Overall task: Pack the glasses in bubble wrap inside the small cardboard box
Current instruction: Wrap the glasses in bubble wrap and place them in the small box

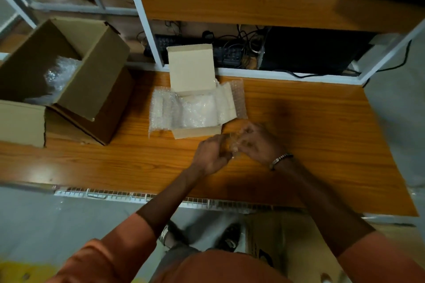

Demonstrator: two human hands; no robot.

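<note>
At frame centre, the left hand (212, 156) and right hand (255, 142) together pinch a blurred clear item, seemingly the glasses (233, 146). Just above them the small cardboard box (195, 132) sits open on the wooden table (310, 122), lined with bubble wrap (161, 110).

Small cardboard box (196, 131) sitting open on the desk, lid flap up, lined with bubble wrap (195, 110) spilling over both sides. Glasses (232, 145) just in front, clear, blurry.
</note>
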